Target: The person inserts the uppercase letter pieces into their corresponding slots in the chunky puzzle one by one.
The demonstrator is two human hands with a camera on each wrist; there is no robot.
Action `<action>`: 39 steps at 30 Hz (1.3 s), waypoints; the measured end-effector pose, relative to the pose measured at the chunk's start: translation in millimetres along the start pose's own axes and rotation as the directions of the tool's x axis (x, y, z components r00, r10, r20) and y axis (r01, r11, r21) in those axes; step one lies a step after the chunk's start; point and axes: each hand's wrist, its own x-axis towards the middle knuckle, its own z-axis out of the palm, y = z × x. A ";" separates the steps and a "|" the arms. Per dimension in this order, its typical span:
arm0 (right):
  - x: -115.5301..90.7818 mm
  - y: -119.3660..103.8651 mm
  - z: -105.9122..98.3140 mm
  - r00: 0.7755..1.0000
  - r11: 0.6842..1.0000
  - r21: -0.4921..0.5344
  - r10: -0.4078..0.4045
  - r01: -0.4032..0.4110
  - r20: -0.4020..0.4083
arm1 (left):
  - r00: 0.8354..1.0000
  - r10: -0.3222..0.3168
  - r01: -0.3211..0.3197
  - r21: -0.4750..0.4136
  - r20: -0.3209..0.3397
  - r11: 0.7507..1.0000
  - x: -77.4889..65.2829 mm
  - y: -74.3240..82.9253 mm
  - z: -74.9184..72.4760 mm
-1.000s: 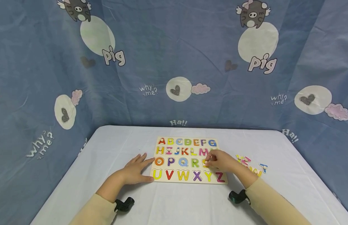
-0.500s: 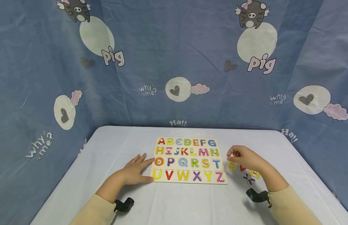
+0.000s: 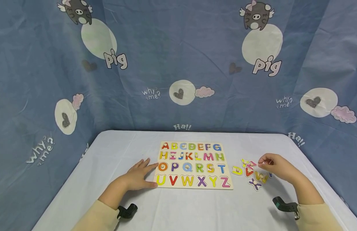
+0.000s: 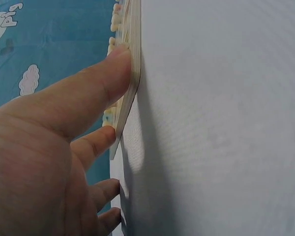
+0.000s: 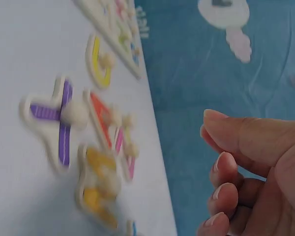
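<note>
A wooden alphabet puzzle board (image 3: 193,165) lies in the middle of the white table. My left hand (image 3: 149,175) rests flat beside the board's left edge. In the left wrist view its thumb (image 4: 108,73) presses against the board's rim (image 4: 133,73). My right hand (image 3: 263,162) hovers over loose letter pieces to the right of the board. Its fingers are loosely curled and hold nothing (image 5: 216,142). Below it lie a yellow piece (image 3: 237,170), a red V (image 3: 249,172), a yellow W (image 3: 261,176) and a purple X (image 3: 254,183).
The white table (image 3: 123,150) is ringed by a blue printed curtain (image 3: 178,64) at the back and sides. A pink piece (image 3: 251,163) lies at the far side of the loose pile. A blue piece is mostly hidden under my right hand.
My right hand left the board's S–T area and moved right to above the loose pile. A yellow piece now lies right of the board. The left hand has not moved.
</note>
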 end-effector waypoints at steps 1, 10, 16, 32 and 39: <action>-1.5 4.3 -1.2 1.000 1.000 -0.004 0.006 -0.006 -0.007 | 1.000 -0.001 0.001 0.004 -0.002 1.000 -0.3 0.3 0.0; -7.1 37.0 -6.6 0.995 0.996 -0.031 0.088 -0.089 -0.040 | 1.000 -0.016 0.016 0.030 -0.007 0.999 -1.4 1.4 -0.9; -8.3 49.6 -5.4 0.992 0.992 -0.022 0.121 -0.122 -0.044 | 1.000 -0.018 0.018 0.032 -0.007 0.999 -1.3 0.9 -0.7; -6.6 65.5 2.2 0.986 0.986 -0.035 0.165 -0.166 -0.024 | 1.000 -0.023 0.023 0.044 0.000 0.999 -0.8 1.0 -0.8; -3.7 66.9 3.0 0.986 0.984 -0.056 0.168 -0.169 -0.023 | 0.999 -0.035 0.035 0.032 0.003 0.999 0.0 0.4 -0.7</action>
